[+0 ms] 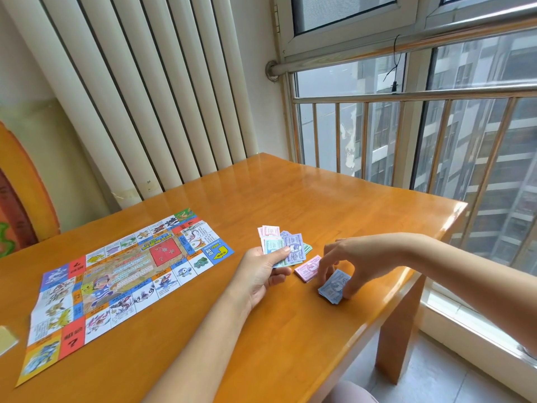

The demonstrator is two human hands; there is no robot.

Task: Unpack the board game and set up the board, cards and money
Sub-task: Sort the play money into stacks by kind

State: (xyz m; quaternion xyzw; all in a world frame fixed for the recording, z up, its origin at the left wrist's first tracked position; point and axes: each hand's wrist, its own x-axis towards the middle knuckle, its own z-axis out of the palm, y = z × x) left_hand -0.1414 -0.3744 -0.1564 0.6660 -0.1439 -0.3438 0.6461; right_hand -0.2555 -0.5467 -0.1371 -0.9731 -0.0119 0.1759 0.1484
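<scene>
Sorting money: left hand [260, 273] grips a loose fan of notes [293, 245]; right hand [347, 258] pinches the blue pile [331, 289] near the right edge of the table [392, 228], where a nudge could spill it.

An orange wooden table [290, 199] stands beside a white ribbed radiator [145, 97] and a window [470, 71] with a metal railing [406, 96].

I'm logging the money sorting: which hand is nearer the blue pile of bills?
Right. The right hand pinches the blue pile on the table; the left hand is apart, to its left, holding a fan of mixed bills.
</scene>
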